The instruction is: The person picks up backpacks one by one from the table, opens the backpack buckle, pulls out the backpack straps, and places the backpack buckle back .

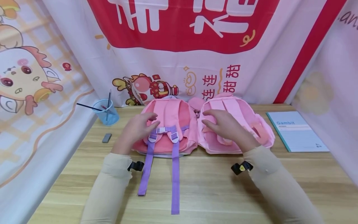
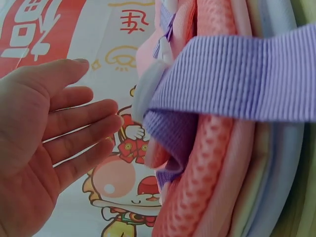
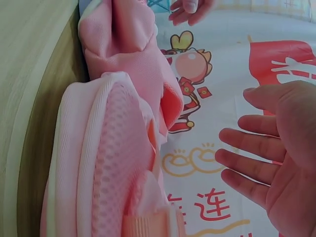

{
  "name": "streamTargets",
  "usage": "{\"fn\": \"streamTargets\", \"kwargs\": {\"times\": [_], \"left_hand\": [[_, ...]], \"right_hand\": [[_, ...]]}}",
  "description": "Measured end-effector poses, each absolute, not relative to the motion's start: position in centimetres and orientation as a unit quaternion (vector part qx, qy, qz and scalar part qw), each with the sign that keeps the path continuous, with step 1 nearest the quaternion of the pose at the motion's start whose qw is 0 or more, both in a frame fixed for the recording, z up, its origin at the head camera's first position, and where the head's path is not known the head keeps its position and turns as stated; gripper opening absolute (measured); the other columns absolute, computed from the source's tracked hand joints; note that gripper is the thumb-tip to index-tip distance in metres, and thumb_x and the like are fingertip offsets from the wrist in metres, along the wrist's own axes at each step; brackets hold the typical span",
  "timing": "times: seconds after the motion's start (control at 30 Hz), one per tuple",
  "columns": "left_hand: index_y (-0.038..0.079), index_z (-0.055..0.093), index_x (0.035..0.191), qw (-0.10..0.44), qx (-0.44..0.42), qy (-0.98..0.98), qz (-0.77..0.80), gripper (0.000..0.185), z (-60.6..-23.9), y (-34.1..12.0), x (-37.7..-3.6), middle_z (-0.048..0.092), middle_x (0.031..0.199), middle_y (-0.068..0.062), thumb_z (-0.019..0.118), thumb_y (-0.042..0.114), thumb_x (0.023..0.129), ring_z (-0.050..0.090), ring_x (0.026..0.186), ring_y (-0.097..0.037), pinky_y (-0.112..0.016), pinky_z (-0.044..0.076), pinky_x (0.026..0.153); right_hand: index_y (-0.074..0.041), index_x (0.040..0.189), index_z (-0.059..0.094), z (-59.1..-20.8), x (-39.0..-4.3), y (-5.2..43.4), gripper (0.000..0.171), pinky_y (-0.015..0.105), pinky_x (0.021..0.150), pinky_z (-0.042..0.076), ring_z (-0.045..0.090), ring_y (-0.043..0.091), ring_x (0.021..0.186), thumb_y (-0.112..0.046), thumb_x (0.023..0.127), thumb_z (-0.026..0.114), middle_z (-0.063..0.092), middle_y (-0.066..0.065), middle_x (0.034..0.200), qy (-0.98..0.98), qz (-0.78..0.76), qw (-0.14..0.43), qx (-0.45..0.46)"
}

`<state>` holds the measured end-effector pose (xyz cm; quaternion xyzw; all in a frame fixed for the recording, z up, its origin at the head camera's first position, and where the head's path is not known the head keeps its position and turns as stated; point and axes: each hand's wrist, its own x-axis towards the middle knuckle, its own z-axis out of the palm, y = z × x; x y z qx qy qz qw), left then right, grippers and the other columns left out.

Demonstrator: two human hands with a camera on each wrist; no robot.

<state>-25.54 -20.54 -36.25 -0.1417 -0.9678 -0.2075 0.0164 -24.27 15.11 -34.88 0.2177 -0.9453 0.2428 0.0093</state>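
Two small pink backpacks lie side by side on the table, straps facing up. The left backpack (image 1: pixel 185 143) has purple webbing straps (image 1: pixel 175 177) trailing toward the front edge and a white chest buckle (image 1: pixel 161 130). Over its left part hovers my left hand (image 1: pixel 137 127), fingers relaxed and holding nothing; in the left wrist view a gap separates the hand (image 2: pixel 64 123) from the purple strap (image 2: pixel 222 79). My right hand (image 1: pixel 223 124) is above the right backpack (image 1: pixel 237 107), fingers loosely extended. The right wrist view shows that hand (image 3: pixel 276 153) apart from the pink mesh back (image 3: pixel 116 153).
A blue mesh pen cup (image 1: pixel 107 115) with pencils stands at the back left, a grey eraser (image 1: pixel 106 137) in front of it. At the right lies a light blue notebook (image 1: pixel 297 132). A printed cloth (image 1: pixel 179 65) hangs behind the table.
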Motion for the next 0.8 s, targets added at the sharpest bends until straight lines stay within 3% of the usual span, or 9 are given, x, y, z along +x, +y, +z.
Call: {"fn": "streamTargets", "kwargs": {"times": [0.27,0.53,0.8], "left_hand": [[0.007,0.070,0.139,-0.020,-0.165,-0.962,-0.219,0.040,-36.7,-21.7,-26.3,0.074,0.133,-0.014,0.073,0.028,0.105,0.067,0.127,-0.035,-0.057,0.053,0.113],[0.010,0.073,0.134,-0.052,-0.188,-0.955,-0.222,0.036,-36.7,-22.1,-27.1,0.075,0.128,-0.010,0.077,0.027,0.102,0.068,0.122,-0.030,-0.055,0.055,0.110],[0.012,0.075,0.131,-0.085,-0.178,-0.955,-0.220,0.035,-37.6,-22.4,-28.0,0.075,0.120,-0.006,0.079,0.030,0.101,0.067,0.111,-0.025,-0.049,0.057,0.107]], "right_hand": [[-0.007,0.143,0.068,-35.7,-25.3,13.2,0.042,0.055,0.118,0.049,0.064,0.035,0.136,-0.028,0.106,0.070,0.072,0.014,0.141,-0.927,0.290,-0.004,0.238],[-0.003,0.140,0.068,-36.1,-26.1,10.8,0.040,0.051,0.115,0.052,0.066,0.034,0.132,-0.023,0.105,0.071,0.072,0.015,0.138,-0.910,0.316,-0.005,0.268],[-0.004,0.141,0.067,-36.8,-26.4,8.4,0.041,0.049,0.113,0.055,0.066,0.032,0.131,-0.023,0.105,0.072,0.071,0.013,0.139,-0.904,0.339,-0.044,0.258]]}}
